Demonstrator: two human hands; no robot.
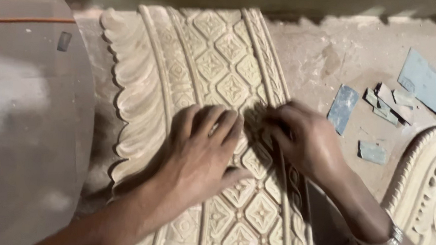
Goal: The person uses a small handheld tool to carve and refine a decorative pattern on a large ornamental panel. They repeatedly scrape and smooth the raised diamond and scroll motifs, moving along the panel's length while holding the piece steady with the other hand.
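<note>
A long curved carved wooden panel [216, 63] with diamond flower motifs, rope borders and a scalloped left edge lies on a dusty surface. My left hand [204, 151] rests flat on its middle, fingers spread over the carving. My right hand [301, 139] is beside it with fingers bunched and pressed onto the diamond pattern near the right rope border; whether something small is pinched under the fingertips is hidden. A metal bracelet [395, 237] sits on my right wrist.
Several blue-grey pieces of sandpaper [343, 106] lie scattered on the dusty surface to the right. Another carved wooden piece [430, 193] sits at the lower right. An orange cord [24, 20] crosses the grey floor at upper left.
</note>
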